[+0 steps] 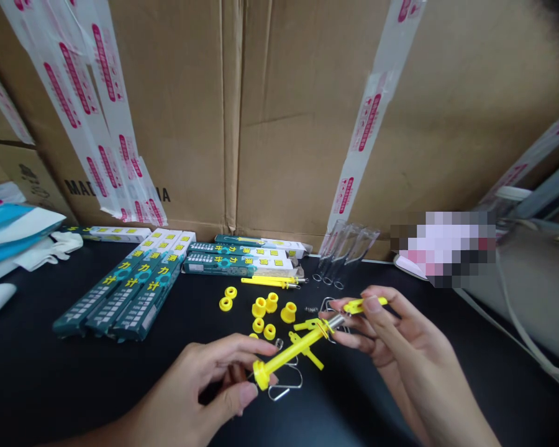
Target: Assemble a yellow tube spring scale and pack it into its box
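My left hand (214, 388) is closed at the lower end of a yellow plastic spring-scale rod (291, 354), by its flanged yellow cap (261, 375). The rod slants up to the right, and a silvery spring (336, 321) shows at its upper end. My right hand (395, 335) pinches a small yellow plastic strip (366, 305) between thumb and fingers, just above that spring. Whether strip and spring are joined I cannot tell. Below the rod lie bent wire hooks (286, 392) and a yellow cross-shaped piece (307, 351).
Several yellow collars (259, 307) lie on the black table (168, 397). Behind them are printed spring-scale boxes (142, 285), finished-looking yellow rods (270, 282) and clear tubes (347, 248). A large cardboard box (289, 155) walls off the back. At left sits a white glove (51, 248).
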`<state>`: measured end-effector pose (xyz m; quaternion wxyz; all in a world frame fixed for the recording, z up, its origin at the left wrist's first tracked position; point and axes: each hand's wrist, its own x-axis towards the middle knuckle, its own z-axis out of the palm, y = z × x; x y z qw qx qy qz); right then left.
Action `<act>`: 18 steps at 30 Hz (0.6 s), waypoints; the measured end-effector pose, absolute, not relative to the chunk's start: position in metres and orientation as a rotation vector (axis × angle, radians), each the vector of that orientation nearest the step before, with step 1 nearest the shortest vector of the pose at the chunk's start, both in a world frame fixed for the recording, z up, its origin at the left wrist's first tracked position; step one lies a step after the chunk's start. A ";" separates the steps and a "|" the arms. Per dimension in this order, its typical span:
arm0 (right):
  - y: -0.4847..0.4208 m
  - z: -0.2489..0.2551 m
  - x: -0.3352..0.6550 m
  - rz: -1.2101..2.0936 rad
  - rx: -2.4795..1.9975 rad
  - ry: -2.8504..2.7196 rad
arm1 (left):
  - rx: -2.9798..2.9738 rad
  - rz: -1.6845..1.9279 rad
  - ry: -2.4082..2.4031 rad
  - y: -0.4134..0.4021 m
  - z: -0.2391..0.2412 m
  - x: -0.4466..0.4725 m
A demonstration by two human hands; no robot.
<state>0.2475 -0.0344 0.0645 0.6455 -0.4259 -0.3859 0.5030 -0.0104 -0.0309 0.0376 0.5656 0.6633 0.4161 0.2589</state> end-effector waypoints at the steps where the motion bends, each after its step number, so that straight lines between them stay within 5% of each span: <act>1: -0.034 0.064 0.248 1.149 -0.972 -0.877 | 1.628 0.604 1.013 -0.032 0.038 -0.012; 18: -0.041 0.054 0.235 1.180 -1.177 -1.102 | 2.467 1.068 1.342 -0.029 0.020 -0.076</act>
